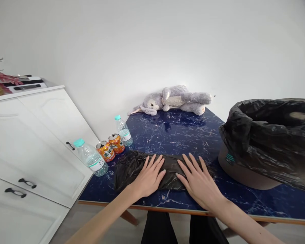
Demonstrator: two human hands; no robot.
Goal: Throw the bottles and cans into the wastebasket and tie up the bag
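Note:
A black plastic bag (128,169), flattened into a long strip, lies across the front of the blue marbled table (183,134). My left hand (151,176) rests on its middle, palm down with the fingers stretched out. Flat on the bag's right part, my right hand (199,179) has its fingers spread. The two thumbs point towards each other with a gap between them. Neither hand grips anything; the stretch of bag under the palms is hidden.
Along the table's left edge stand a bottle (94,159), two orange cans (105,150) and another bottle (123,131). A plush rabbit (173,98) lies at the back by the wall. On the right is a bin (244,173) lined with a black bag (269,139). White cabinets (35,135) adjoin the left side.

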